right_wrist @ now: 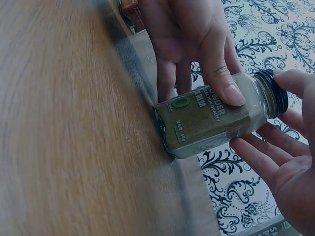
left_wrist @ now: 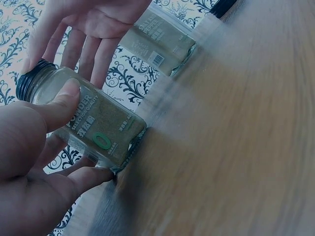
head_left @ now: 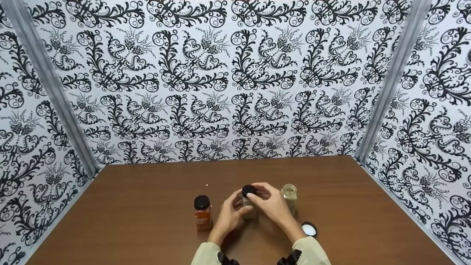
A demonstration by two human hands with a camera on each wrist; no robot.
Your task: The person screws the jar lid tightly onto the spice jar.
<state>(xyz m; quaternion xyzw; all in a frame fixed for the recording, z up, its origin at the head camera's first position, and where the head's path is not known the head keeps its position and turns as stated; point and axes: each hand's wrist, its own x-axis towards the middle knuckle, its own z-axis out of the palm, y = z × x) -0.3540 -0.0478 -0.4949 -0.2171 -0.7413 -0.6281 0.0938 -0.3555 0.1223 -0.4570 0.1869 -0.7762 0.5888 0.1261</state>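
In the middle of the table a glass spice jar [left_wrist: 106,123] of greenish-brown powder stands upright, its black lid [right_wrist: 273,93] on. My left hand [head_left: 230,215] grips the jar's body, thumb across the printed label. The right hand [head_left: 272,204] pinches that lid between thumb and fingers, with the other fingers spread behind the jar. Just right of my right hand stands a second glass jar [head_left: 290,197] of pale green powder, its mouth uncovered. To the left of the left hand stands a jar of orange-red spice [head_left: 202,217] with a black cap.
A loose black lid [head_left: 309,229], white inside facing up, lies on the brown table [head_left: 147,206] beside my right forearm. Small white specks dot the wood near the orange-red jar. Patterned panels [head_left: 235,81] wall the table at the back and both sides.
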